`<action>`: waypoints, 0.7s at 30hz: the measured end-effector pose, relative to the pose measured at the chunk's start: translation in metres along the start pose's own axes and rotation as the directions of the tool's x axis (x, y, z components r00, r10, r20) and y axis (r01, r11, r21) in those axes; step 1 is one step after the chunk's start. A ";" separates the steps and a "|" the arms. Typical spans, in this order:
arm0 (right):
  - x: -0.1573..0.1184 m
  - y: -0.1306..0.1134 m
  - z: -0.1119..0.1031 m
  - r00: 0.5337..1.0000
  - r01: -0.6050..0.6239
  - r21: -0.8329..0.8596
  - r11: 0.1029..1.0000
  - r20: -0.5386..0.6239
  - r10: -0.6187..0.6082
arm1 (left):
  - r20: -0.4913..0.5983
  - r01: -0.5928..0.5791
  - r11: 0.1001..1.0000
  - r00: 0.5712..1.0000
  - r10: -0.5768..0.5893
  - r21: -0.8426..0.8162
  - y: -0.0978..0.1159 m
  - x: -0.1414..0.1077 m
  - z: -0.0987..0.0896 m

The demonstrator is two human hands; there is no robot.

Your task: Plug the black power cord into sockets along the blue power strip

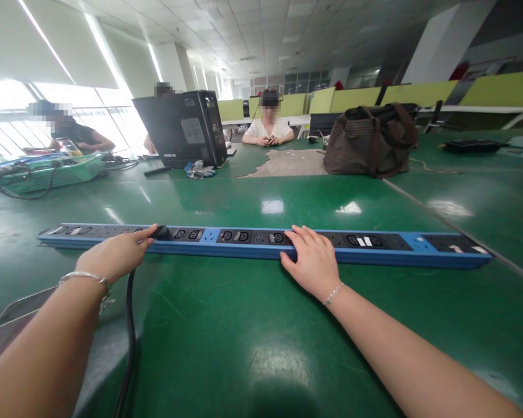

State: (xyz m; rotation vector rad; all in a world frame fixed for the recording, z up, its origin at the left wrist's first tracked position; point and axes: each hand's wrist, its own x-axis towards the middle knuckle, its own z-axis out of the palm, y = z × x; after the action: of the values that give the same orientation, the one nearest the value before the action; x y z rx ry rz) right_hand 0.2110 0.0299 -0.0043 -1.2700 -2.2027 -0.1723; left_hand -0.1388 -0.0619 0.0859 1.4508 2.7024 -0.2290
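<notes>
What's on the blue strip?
Right hand across the strip, left hand holding a black plug at its sockets, a few white labels. Anything under the right hand is covered; can't tell if the plug's seated.

The left forearm (41, 342), bare, slants up from the lower left corner, and its wrist (89, 278) bends a little to the right. The left hand (115, 254) has its back turned up, thumb and forefinger drawn together in a pinch that points right; the other fingers are mostly hidden. The right forearm (401, 342), also bare, reaches in from the lower right corner on a longer diagonal. Its wrist is nearly straight. The right hand (314, 258) lies palm down, fingers (307, 234) loosely curved and near one another, the thumb (288, 263) spread out to the left. The two hands are well apart.
</notes>
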 end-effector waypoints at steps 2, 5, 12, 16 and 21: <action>0.000 0.000 0.000 1.000 -0.003 0.005 1.000 -0.003 0.003 | 0.004 -0.010 1.000 1.000 0.010 0.005 0.000 0.001 -0.002; 0.000 -0.001 0.001 1.000 -0.010 0.006 1.000 0.000 0.010 | -0.003 -0.026 0.999 1.000 0.027 0.025 0.000 0.002 -0.003; 0.000 -0.001 0.001 1.000 -0.005 0.004 1.000 0.004 0.005 | 0.011 -0.021 0.998 1.000 0.021 0.067 -0.006 0.005 0.006; 0.000 -0.001 0.001 1.000 -0.010 0.002 1.000 0.001 0.010 | -0.028 -0.002 1.000 1.000 0.001 -0.030 -0.008 0.012 0.006; 0.000 -0.001 0.001 1.000 -0.004 0.010 1.000 0.001 0.004 | -0.091 0.025 0.998 0.995 -0.031 -0.064 0.001 0.018 0.011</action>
State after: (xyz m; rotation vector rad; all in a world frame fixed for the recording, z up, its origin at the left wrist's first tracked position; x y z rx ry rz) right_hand 0.2103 0.0295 -0.0051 -1.2689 -2.1995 -0.1589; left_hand -0.1475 -0.0484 0.0731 1.4416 2.7760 -0.0791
